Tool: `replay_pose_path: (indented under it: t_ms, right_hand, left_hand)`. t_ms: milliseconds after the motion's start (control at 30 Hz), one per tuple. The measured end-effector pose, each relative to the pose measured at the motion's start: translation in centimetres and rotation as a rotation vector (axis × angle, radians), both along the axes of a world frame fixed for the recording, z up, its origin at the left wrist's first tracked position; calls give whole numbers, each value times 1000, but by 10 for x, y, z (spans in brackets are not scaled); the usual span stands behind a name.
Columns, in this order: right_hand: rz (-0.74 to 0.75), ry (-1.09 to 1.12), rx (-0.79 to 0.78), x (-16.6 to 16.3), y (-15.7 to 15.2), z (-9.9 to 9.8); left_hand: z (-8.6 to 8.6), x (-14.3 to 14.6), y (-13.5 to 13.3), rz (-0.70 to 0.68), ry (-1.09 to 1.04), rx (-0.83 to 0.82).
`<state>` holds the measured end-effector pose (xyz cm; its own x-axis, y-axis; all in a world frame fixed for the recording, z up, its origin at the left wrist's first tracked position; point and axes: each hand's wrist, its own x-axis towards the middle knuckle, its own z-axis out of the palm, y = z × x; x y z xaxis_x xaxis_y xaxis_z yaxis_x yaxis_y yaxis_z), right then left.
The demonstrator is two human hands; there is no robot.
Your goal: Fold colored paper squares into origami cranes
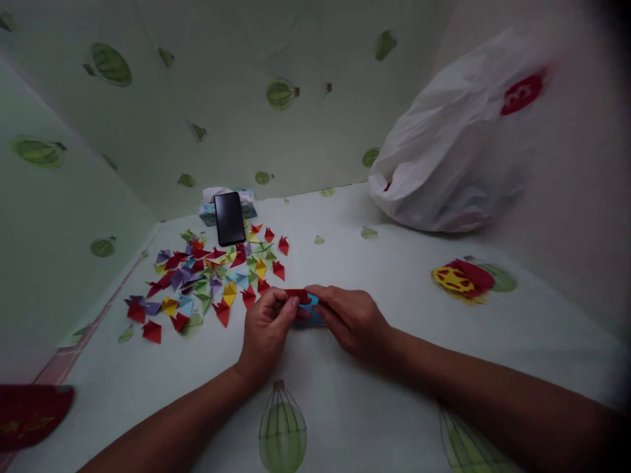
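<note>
Currently, red paper (296,293) is pinched by the closed fingers of the left hand (267,326) and the right hand (353,322), nearer than the black phone (229,219) and to its right; blue paper (311,318) is glimpsed between the hands. Folded paper pieces (201,286) are scattered before the phone.

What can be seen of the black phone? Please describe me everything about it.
The phone is a thin, dark rectangle with rounded corners. Its glossy, glass-like screen faces the camera and looks dark, with no picture visible. It stands on end, tilted back, apparently leaning on the tissue box behind it. Its lower end is beside small folded paper pieces; contact with them is hard to tell. Neither the left hand nor the right hand touches it.
</note>
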<state>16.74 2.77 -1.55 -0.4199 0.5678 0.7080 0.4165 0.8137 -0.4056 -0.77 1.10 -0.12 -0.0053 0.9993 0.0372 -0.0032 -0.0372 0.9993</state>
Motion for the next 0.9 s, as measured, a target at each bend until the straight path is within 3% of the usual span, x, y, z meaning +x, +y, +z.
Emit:
replay_pose_path:
  t_ms: [200,400,633,800,900]
  right_hand:
    - [31,-77,102,-2,-1,-3]
    - [90,1,43,-4,-3,-1]
    - [2,225,-418,1,-4,7]
    - [123,285,-591,-1,-3,8]
    - [161,425,-863,-3,-2,9]
  left_hand:
    - [-3,-3,4,54,-66,-17]
    - [-7,-3,4,50,-45,17]
    - [-8,-5,1,-7,74,131]
    - [-9,-6,2,-22,111,261]
    - [-13,-9,5,-40,175,370]
